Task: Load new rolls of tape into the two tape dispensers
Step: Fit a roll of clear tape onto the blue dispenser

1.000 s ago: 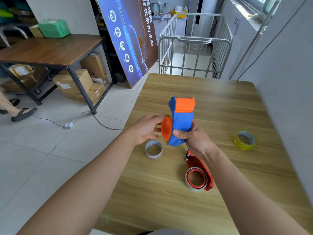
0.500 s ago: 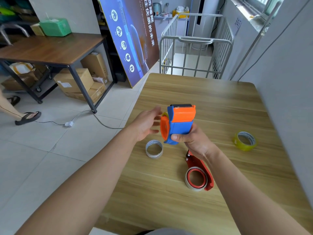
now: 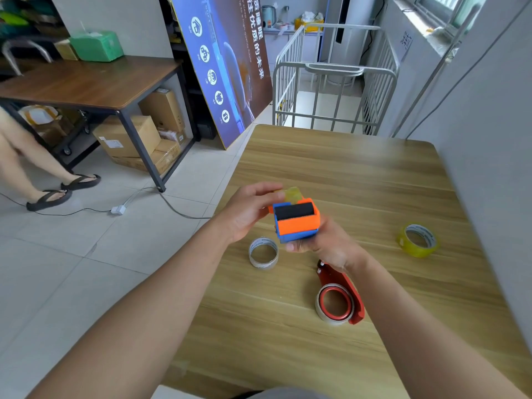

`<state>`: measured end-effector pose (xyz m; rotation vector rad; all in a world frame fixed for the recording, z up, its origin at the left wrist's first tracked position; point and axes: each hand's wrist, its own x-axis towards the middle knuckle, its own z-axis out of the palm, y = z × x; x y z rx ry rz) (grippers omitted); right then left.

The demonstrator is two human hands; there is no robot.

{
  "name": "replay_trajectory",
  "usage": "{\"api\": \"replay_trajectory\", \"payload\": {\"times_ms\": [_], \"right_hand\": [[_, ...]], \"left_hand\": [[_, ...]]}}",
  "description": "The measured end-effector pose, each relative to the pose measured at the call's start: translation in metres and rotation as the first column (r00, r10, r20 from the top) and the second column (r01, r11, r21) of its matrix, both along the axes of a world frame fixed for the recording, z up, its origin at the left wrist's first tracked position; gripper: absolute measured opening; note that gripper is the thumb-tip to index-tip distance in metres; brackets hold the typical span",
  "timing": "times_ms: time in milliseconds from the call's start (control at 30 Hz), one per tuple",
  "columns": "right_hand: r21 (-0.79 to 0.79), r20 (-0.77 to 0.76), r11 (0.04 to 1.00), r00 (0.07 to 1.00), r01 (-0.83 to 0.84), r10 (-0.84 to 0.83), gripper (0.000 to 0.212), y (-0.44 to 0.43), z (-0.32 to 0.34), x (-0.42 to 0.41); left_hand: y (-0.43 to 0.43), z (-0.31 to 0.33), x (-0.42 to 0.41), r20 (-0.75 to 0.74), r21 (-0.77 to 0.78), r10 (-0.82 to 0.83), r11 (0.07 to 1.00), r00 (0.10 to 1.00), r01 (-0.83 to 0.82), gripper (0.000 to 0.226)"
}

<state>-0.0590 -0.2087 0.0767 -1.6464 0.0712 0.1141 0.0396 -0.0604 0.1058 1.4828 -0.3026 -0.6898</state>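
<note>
My right hand [image 3: 325,249] grips the blue and orange tape dispenser [image 3: 296,223] above the wooden table [image 3: 331,168], its black roller facing me. My left hand [image 3: 247,214] is at the dispenser's left side, fingers on a yellowish tape roll [image 3: 292,194] that shows behind its top. An empty cardboard core [image 3: 263,252] lies on the table below my left hand. A red tape dispenser [image 3: 339,295] with a thin roll on it lies under my right wrist. A full yellow tape roll [image 3: 418,240] lies to the right.
A grey wall [image 3: 489,139] borders the table's right side. A white metal cart [image 3: 331,79] stands beyond the far edge, a blue poster board [image 3: 227,67] leans left of it. On the floor at left are a cable, a brown desk [image 3: 86,84] and another person's legs [image 3: 34,168].
The blue dispenser tipped toward me, from upright to roller facing the camera, and lowered slightly. My left hand closed in on its left side. The other person walked further into view.
</note>
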Motion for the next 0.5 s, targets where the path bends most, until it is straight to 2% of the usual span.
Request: {"api": "replay_trajectory", "payload": {"times_ms": [67, 167, 300, 500], "right_hand": [[-0.031, 0.015, 0.999, 1.000, 0.025, -0.025, 0.048, 0.002, -0.003, -0.002], [-0.078, 0.049, 0.996, 0.998, 0.045, -0.041, 0.049, 0.004, -0.004, -0.001], [-0.165, 0.058, 0.986, 0.998, 0.025, -0.016, 0.052, 0.007, 0.001, 0.004], [-0.213, 0.070, 0.977, 0.997, -0.005, 0.020, 0.052, 0.007, 0.006, 0.003]], "left_hand": [[0.003, -0.001, 0.002, -0.011, -0.046, -0.034, 0.998, 0.999, 0.034, 0.042], [0.003, 0.003, 0.003, -0.048, -0.070, -0.045, 0.997, 0.998, 0.042, 0.030], [0.000, 0.008, 0.008, -0.079, 0.027, -0.081, 0.996, 0.994, 0.084, 0.033], [0.002, 0.011, 0.007, 0.079, 0.058, -0.062, 0.997, 0.995, 0.057, 0.030]]}}
